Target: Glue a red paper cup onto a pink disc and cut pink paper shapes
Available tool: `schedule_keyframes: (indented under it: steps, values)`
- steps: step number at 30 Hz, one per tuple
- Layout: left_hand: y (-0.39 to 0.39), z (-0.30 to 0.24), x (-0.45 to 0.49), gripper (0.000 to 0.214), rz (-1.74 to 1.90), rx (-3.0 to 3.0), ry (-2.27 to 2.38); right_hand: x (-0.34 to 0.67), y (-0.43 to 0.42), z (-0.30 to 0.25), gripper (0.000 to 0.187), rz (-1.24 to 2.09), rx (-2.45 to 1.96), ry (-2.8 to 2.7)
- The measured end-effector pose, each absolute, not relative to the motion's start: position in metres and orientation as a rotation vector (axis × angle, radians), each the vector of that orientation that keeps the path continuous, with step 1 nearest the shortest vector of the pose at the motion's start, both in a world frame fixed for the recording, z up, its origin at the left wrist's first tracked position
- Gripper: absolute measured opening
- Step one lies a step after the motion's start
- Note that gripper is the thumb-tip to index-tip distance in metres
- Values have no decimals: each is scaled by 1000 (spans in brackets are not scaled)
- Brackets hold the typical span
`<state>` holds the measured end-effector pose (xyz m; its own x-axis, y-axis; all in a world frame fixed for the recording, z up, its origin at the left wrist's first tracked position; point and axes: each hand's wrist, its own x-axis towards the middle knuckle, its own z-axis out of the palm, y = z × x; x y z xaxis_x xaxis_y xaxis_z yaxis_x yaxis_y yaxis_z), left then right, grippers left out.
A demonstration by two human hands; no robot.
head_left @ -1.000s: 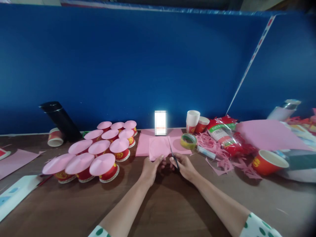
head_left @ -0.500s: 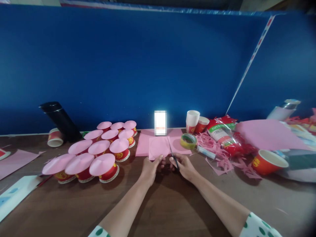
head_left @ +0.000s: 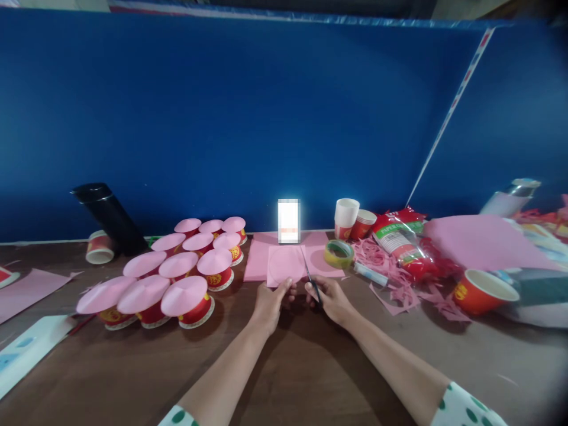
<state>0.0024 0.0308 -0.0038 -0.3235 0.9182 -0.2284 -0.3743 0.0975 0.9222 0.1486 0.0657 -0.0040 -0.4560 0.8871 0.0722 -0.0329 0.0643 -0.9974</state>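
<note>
Where a tall, flat blue wall stands up, a wide brown wooden table meets its foot. On the table is a big, flat pink paper sheet. Left of the sheet are twelve red paper cups with pointed pink paper hats, in rows. Farther left of it is a tall, round black bottle. Right of the sheet is a shiny red plastic bag. Just on the near side of the sheet, the left hand pinches a small, thin pink paper square, which lies partly over the sheet. Beside it, also just on the sheet's near side, the right hand has its fingers wrapped around thin scissors with black handles. The blades point over the sheet; I cannot tell if they are apart. At the sheet's right edge sits a round yellow-green tape roll.
</note>
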Motion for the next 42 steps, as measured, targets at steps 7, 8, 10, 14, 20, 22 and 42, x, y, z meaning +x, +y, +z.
schedule_keyframes:
  steps: [7,8,10,14,20,22,42]
  values:
    - [32,-8,1,34,1468,642,1261,149,67,-6,34,1496,-870,-1573]
    - [32,-8,1,34,1472,646,1258,149,67,-6,34,1495,-872,-1573]
    - [32,-8,1,33,1481,652,1254,149,67,-5,34,1494,-875,-1571]
    - [32,-7,1,32,1475,638,1263,149,67,-5,33,1489,-884,-1580]
    - [33,-7,0,32,1460,626,1288,150,67,-7,34,1480,-895,-1590]
    - [33,-8,0,30,1474,625,1286,150,67,-7,34,1479,-892,-1590]
    - [31,-5,0,32,1438,631,1273,148,66,-6,38,1534,-858,-1504]
